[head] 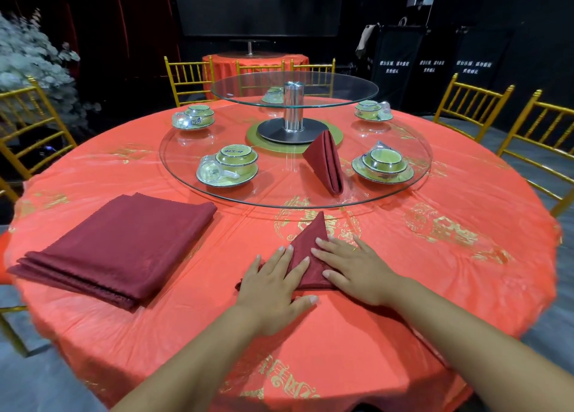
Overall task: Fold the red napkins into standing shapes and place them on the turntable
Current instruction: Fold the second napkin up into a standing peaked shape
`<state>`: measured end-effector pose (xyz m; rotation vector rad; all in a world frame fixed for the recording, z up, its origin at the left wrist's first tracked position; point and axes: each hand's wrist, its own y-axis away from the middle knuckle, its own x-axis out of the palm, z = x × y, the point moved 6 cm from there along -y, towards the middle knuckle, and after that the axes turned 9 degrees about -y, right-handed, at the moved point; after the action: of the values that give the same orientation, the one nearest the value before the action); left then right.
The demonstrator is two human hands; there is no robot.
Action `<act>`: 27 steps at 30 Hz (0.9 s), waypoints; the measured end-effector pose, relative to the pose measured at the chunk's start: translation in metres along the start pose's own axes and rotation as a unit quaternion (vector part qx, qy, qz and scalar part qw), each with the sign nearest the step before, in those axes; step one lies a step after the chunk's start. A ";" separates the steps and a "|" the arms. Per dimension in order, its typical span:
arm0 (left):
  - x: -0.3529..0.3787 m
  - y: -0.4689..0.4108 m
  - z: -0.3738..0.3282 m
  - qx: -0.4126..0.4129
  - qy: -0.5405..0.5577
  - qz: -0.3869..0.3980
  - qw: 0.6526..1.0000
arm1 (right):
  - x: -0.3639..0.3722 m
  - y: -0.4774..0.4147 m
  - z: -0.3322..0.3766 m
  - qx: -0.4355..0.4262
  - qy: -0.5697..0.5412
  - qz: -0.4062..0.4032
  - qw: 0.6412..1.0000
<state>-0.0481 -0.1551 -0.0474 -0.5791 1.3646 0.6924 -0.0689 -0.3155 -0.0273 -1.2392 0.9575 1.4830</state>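
Pressing a triangular napkin (310, 240) flat on the desk (435, 271) at six o'clock with left hand (273, 284) and right hand (357, 271), fingers (299, 265) straight and spread, gripping nothing, merely pinning cloth. Risks springing the folds open on release, or skewing the creases should either palm slide on the glossy cover, leaving a shape too lopsided to stand. Risks also, on carrying it to the turntable (279, 198) at twelve o'clock, toppling the standing napkin (326, 163) at one o'clock or knocking the bowls (383, 163) beside it.
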 end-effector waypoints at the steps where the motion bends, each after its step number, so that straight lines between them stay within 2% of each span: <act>1: 0.000 0.000 0.000 0.001 -0.001 0.002 1.000 | 0.000 -0.004 -0.003 0.016 0.006 0.014 1.000; 5: 0.000 0.001 -0.001 0.002 0.001 0.002 1.000 | 0.001 -0.022 -0.009 0.053 0.014 0.047 0.997; 13: 0.000 0.001 -0.001 0.003 0.000 0.004 1.000 | -0.005 -0.045 -0.021 0.121 0.008 0.032 0.992; 16: 0.001 0.001 0.000 0.005 0.005 0.001 1.000 | -0.014 -0.050 -0.019 0.145 0.002 -0.021 0.989; 19: 0.001 0.000 0.000 0.007 0.005 -0.004 1.000 | -0.020 -0.053 -0.007 0.107 0.004 -0.093 0.990; 21: 0.002 0.000 0.000 0.006 0.003 -0.006 1.000 | -0.011 -0.055 -0.004 0.090 -0.001 -0.063 0.994; 24: 0.003 0.000 0.000 0.002 0.005 -0.002 1.000 | 0.009 -0.051 -0.017 0.129 -0.036 0.006 0.991; 27: 0.003 0.001 -0.001 0.001 0.008 0.000 1.000 | 0.012 -0.053 -0.029 0.160 -0.048 0.013 0.986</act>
<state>-0.0490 -0.1547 -0.0501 -0.5842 1.3794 0.6873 -0.0112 -0.3279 -0.0441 -0.9180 1.1005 1.3344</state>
